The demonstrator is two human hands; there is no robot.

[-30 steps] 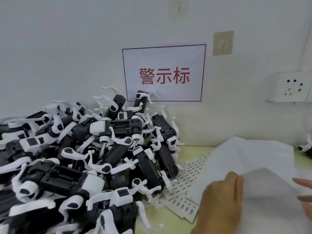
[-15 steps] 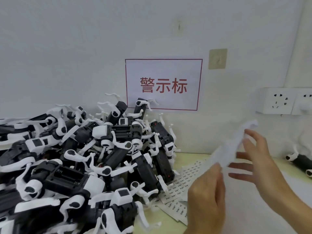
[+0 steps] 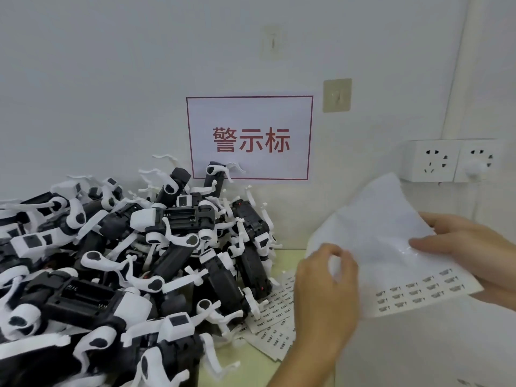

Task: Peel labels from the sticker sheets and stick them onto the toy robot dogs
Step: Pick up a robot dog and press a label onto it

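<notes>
A heap of black-and-white toy robot dogs (image 3: 156, 247) fills the left half of the table. I hold a white sticker sheet (image 3: 388, 247) up at the right; its lower part carries rows of small printed labels. My right hand (image 3: 469, 252) grips the sheet's right edge. My left hand (image 3: 324, 297) pinches the sheet's left edge between thumb and fingers. More label sheets (image 3: 276, 311) lie flat on the table between the dogs and my left hand.
A white sign with red characters (image 3: 250, 138) hangs on the wall behind the heap. White wall sockets (image 3: 449, 160) sit at the right, a beige plate (image 3: 337, 94) above. The pale yellow tabletop (image 3: 245, 367) shows near the front.
The sticker sheet has turned from edge-on to facing me, showing its labels. My right hand moved down to its right edge and my left hand rose along the left edge.
</notes>
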